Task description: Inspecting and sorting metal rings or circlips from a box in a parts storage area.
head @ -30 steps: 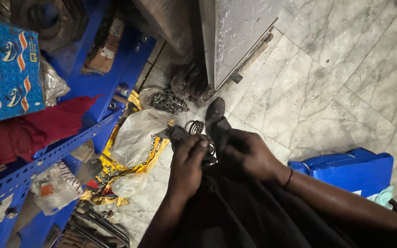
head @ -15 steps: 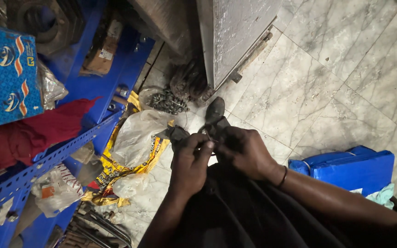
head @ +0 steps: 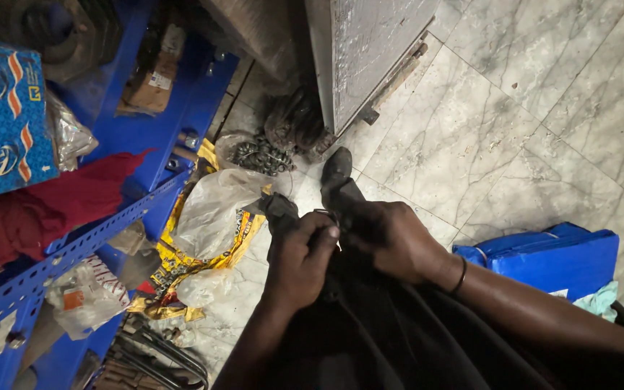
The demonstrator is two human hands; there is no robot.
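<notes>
Marble floor (head: 543,123), pale and veined, filling the right and far side. Blue rack (head: 74,245) along the left, loaded with a blue box (head: 1,123), red cloth (head: 66,198) and bagged parts. Grey cabinet (head: 370,58) standing far centre, dark metal rings (head: 261,155) heaped at its foot. Blue case (head: 550,256) lying right, just beside the right forearm. Clear bag (head: 214,209) over a yellow wrapper (head: 182,274), left of the hands. Black shoe (head: 337,177) pointing far, just beyond the knuckles.

Both hands meeting over the dark lap. Left hand (head: 301,263) curled shut, thumb and fingertip pinching a small metal part (head: 330,217), only a glint showing. Right hand (head: 391,238) closed over the same spot from the right, its hold hidden. Part sits between the two hands, touching both, near the shoe. Judged light, stiff and likely greasy, so slippery; best pinched at its edges with fingertips.
</notes>
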